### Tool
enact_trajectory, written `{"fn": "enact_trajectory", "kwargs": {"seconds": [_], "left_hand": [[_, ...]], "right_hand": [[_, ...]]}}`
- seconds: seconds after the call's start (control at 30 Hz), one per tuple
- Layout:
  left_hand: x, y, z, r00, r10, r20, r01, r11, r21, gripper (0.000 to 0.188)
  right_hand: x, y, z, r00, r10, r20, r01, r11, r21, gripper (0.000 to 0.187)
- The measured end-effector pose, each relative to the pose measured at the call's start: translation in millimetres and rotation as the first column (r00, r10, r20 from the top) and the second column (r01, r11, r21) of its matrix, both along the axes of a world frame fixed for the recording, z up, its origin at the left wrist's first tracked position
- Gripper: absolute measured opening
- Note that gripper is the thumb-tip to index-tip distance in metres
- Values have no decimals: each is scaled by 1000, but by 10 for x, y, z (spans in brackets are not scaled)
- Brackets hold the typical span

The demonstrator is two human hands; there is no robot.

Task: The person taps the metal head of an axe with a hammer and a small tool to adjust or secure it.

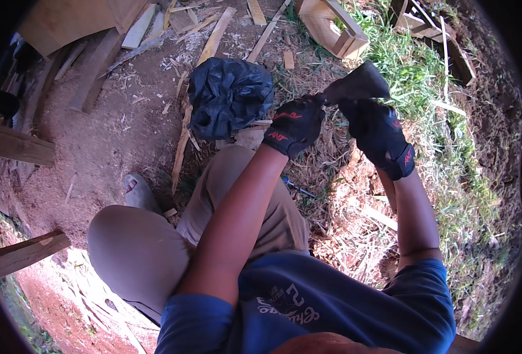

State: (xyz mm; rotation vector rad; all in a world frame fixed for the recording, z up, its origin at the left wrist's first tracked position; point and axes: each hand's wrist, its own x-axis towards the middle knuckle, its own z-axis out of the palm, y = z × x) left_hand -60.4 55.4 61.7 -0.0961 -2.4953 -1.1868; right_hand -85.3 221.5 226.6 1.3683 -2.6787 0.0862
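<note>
A: In the head view, what's hard to make out?

B: Mainly the dark flared piece [358,82], up past the knees, right of centre. It widens like a blade, but I can't tell what kind of tool it is. Its narrow end runs into the left hand [296,127], and the glove covers that part.

A: So that hand is clamped on it?

B: Yes, curled round the narrow end. The right hand [383,135] is up against the lower edge of the broad part. Its fingertips are hidden, so I can't tell whether it grips or only steadies.

A: Anything else half lost?

B: A thin blue object [299,187] beside the knee, too small to identify. The black plastic bag [228,97], left of the hands, is crumpled; its contents don't show. The picture's dark rim cuts off the wooden board [75,26] at upper left.

A: Any writing?

B: Red lettering on both black glove cuffs, and pale print on the chest of the blue shirt [343,289], slanted and partly lost in the folds.
</note>
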Motion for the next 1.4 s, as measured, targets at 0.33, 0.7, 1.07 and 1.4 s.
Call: {"fn": "enact_trajectory", "kwargs": {"seconds": [0.33, 0.7, 1.07, 1.4], "left_hand": [[-56, -44, -87, 996, -19, -89, 18, 1000, -13, 31], [60, -63, -17, 996, 16, -82, -8, 995, 102, 28], [82, -73, -93, 989, 46, -141, -34, 996, 80, 27], [41, -81, -61, 998, 31, -49, -32, 999, -24, 31]], "right_hand": [[-112, -57, -223, 964, 227, -139, -243, 963, -119, 21], [-13, -95, 80, 975, -85, 207, 148, 939, -312, 36], [-158, 27, 95, 822, -31, 568, 409, 726, -553, 39], [-42, -43, 295, 863, -127, 488, 392, 779, -490, 42]]}}
